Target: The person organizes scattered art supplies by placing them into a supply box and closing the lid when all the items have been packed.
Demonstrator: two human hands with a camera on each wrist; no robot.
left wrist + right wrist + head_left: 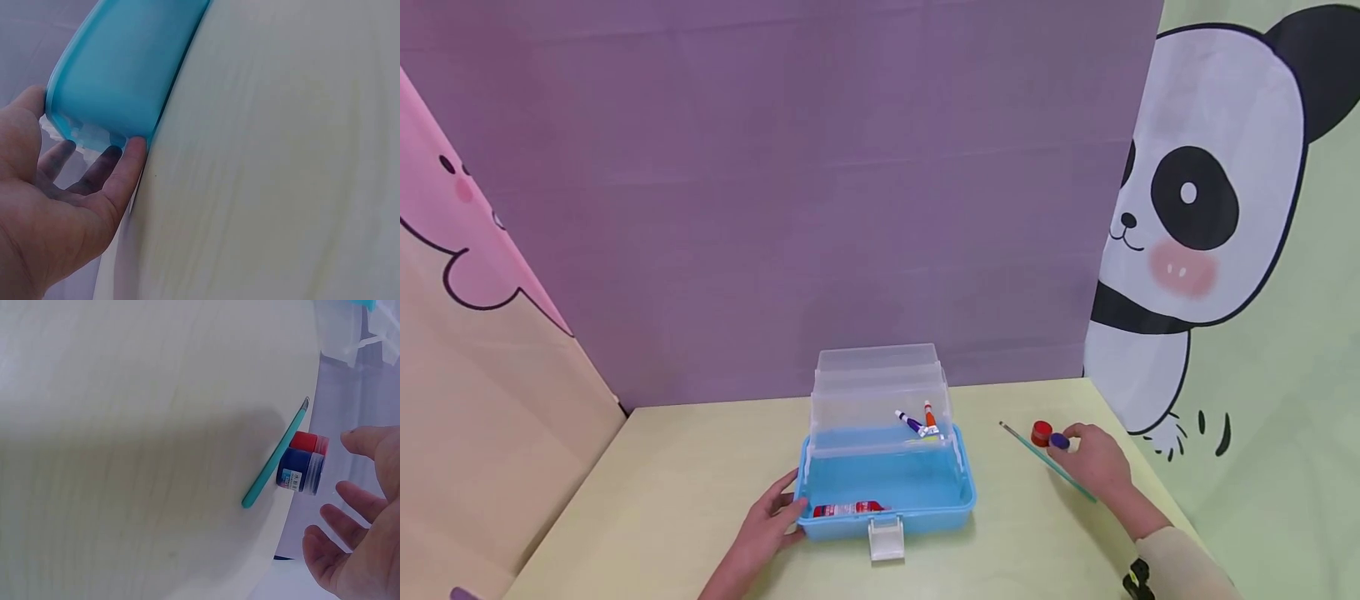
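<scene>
My left hand (756, 533) grips the left end of a light blue box (925, 525); the left wrist view has my thumb at the rim of the box (125, 75) and the fingertips of my left hand (69, 194) against its end. My right hand (1097, 462) is beside a small blue jar (1059, 442), which touches a red jar (1041, 432). In the right wrist view my right hand (356, 519) has its thumb and fingers spread around a gap beside the blue jar (294, 470). A thin teal stick (1052, 462) lies alongside the jars.
The box's clear tiered lid (876, 358) stands raised. A purple tube (910, 422) and an orange-red tube (929, 414) show on its tray; a red labelled tube (847, 509) lies inside the front. A purple backdrop (850, 208) rises behind the pale table (685, 492).
</scene>
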